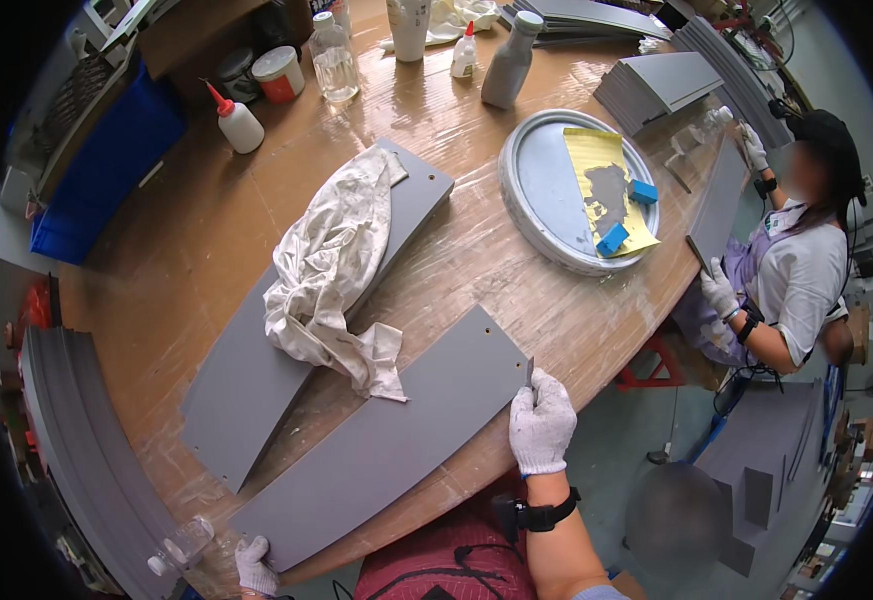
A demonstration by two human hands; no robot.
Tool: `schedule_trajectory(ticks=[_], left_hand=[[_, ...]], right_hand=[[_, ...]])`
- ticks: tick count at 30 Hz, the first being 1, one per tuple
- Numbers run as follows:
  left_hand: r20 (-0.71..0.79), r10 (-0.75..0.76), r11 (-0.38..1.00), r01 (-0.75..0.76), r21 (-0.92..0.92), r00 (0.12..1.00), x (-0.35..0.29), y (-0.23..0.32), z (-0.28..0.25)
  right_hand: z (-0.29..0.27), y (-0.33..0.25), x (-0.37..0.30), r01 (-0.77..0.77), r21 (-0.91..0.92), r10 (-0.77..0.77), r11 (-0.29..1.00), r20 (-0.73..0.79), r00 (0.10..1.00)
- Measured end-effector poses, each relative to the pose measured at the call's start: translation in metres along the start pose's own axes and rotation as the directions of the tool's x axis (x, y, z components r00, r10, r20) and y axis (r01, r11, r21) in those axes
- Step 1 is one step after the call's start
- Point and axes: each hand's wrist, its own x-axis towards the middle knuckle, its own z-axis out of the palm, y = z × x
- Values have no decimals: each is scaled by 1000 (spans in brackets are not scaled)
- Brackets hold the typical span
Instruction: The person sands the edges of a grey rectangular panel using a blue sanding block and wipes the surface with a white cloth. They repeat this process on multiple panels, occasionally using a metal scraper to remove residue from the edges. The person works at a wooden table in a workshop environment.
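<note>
A long flat grey panel (387, 440) lies at the table's near edge, with two small holes at its right end. My left hand (256, 566), in a white knit glove, grips its lower left corner. At the panel's right end is my gloved right hand (544, 425), closed on a thin, pointed metal blade (530, 372) that stands up beside the panel's edge. The blade's handle, if any, is hidden in the fist. Behind this panel lies a second grey panel (247, 400), partly covered by a crumpled white cloth (332, 265), whose end touches the near panel.
A round grey lid (537, 180) carries yellow sandpaper (582, 150) and two blue blocks. Bottles, including a red-tipped white glue bottle (241, 127), stand along the far side. A clear bottle (189, 540) lies near my left hand. At right, a co-worker (807, 240) holds another grey panel (719, 205).
</note>
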Motion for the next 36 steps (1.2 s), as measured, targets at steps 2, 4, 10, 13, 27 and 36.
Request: schedule_trajectory(ticks=[2, 4, 10, 13, 27, 36], left_hand=[[8, -3, 999, 3, 49, 1000, 9, -3, -22], [13, -2, 998, 1, 64, 1000, 13, -6, -31], [10, 16, 999, -16, 36, 1000, 5, -4, -13], [17, 37, 999, -37, 36, 999, 5, -4, -13], [23, 28, 996, -30, 83, 999, 8, -2, -14], [-64, 133, 983, -123, 136, 989, -7, 3, 27]], right_hand=[[-1, 0, 0, -14, 13, 14, 1000, 6, 1000], [1, -1, -3, -22, 51, 21, 998, 25, 999], [3, 5, -2, -8, 33, 8, 999, 12, 1000], [-1, 7, 3, 25, -11, -25, 1000, -11, 1000], [8, -68, -43, 404, 102, -404, 909, 451, 796], [17, -37, -4, 357, -14, -348, 934, 198, 916]])
